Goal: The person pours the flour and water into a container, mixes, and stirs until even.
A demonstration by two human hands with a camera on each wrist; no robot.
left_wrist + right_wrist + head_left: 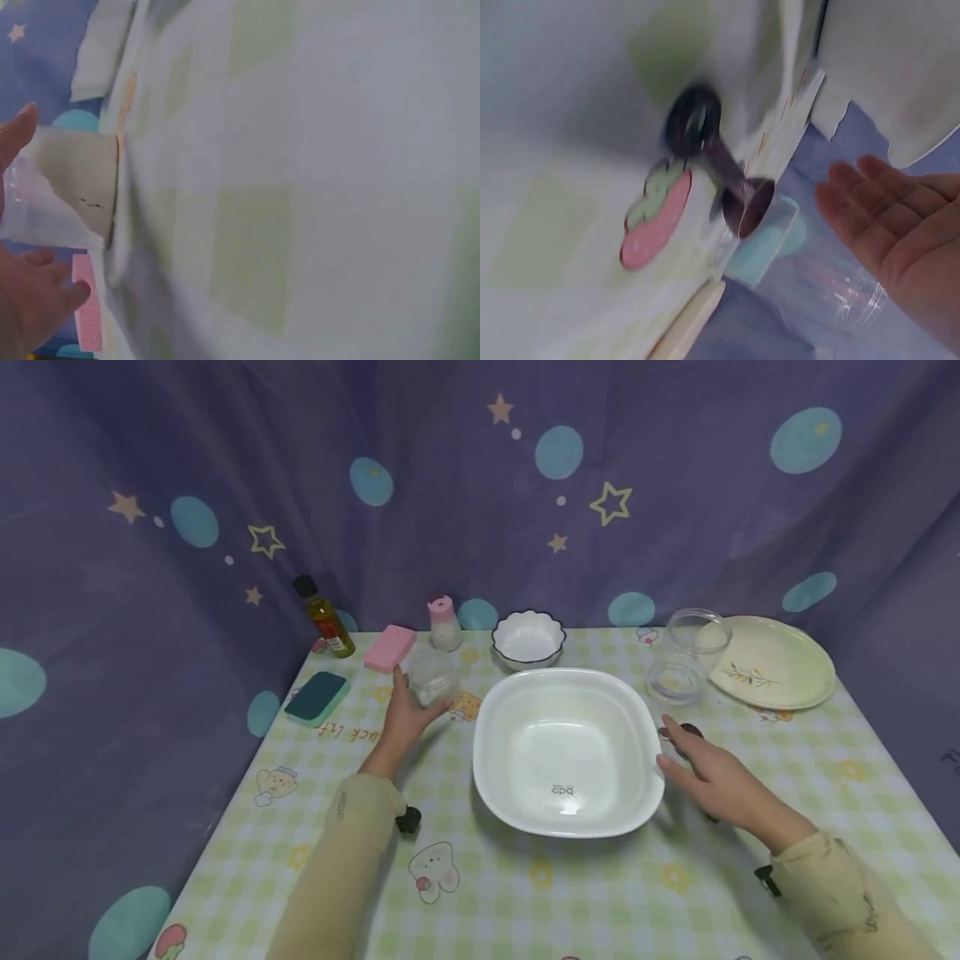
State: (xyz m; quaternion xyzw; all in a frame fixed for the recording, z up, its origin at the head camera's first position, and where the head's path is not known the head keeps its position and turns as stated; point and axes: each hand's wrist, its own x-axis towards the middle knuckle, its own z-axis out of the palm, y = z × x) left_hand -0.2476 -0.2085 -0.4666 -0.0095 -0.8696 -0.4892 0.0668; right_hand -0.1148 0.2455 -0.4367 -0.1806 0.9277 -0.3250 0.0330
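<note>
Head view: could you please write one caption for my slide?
Left hand at a cup, right hand beside a white basin, over a checked cloth.

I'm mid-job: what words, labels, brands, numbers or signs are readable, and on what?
Cloth: orange lettering, upside down and partial, probably "uck lif".
Basin: dark upside-down logo, too small to read surely.
Bottle: label too small to read.
Left sleeve: faint small mark, unreadable.
Curtain: dark marks at the right edge, cut off, unreadable.
No numbers readable.
</note>
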